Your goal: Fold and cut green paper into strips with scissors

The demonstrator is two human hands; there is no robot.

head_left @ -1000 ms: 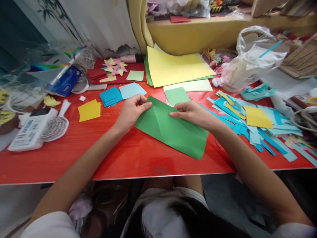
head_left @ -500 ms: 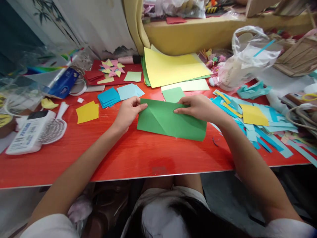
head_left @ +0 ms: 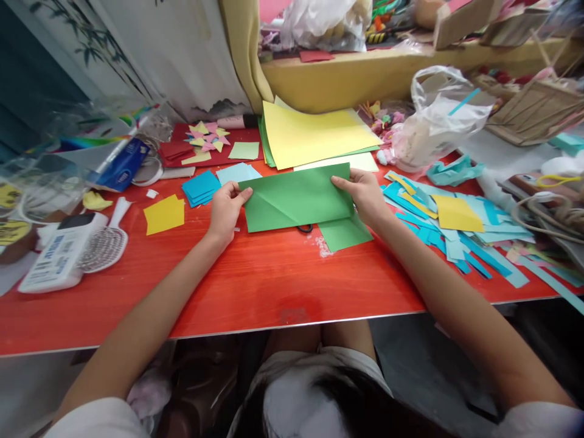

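A rectangular sheet of green paper (head_left: 296,198) with a slanting crease is stretched between my two hands above the red table (head_left: 255,286). My left hand (head_left: 225,210) pinches its left edge between thumb and fingers. At the right end, my right hand (head_left: 365,191) grips the edge near the upper corner. A smaller green paper piece (head_left: 345,234) lies beneath the sheet's right part, partly covered. Between them a dark curved handle (head_left: 305,229) peeks out; the rest of that item is hidden.
Blue squares (head_left: 201,187) and yellow squares (head_left: 164,214) lie left. Yellow sheets (head_left: 314,137) are stacked behind. Blue paper strips (head_left: 456,237) spread on the right, near a plastic bag with a cup (head_left: 438,128). A white hairbrush (head_left: 107,243) and white bottle (head_left: 61,255) lie far left.
The green sheet has turned and its right end has risen, with my right hand now at its right edge. The small green piece and dark handle beneath have come into sight.
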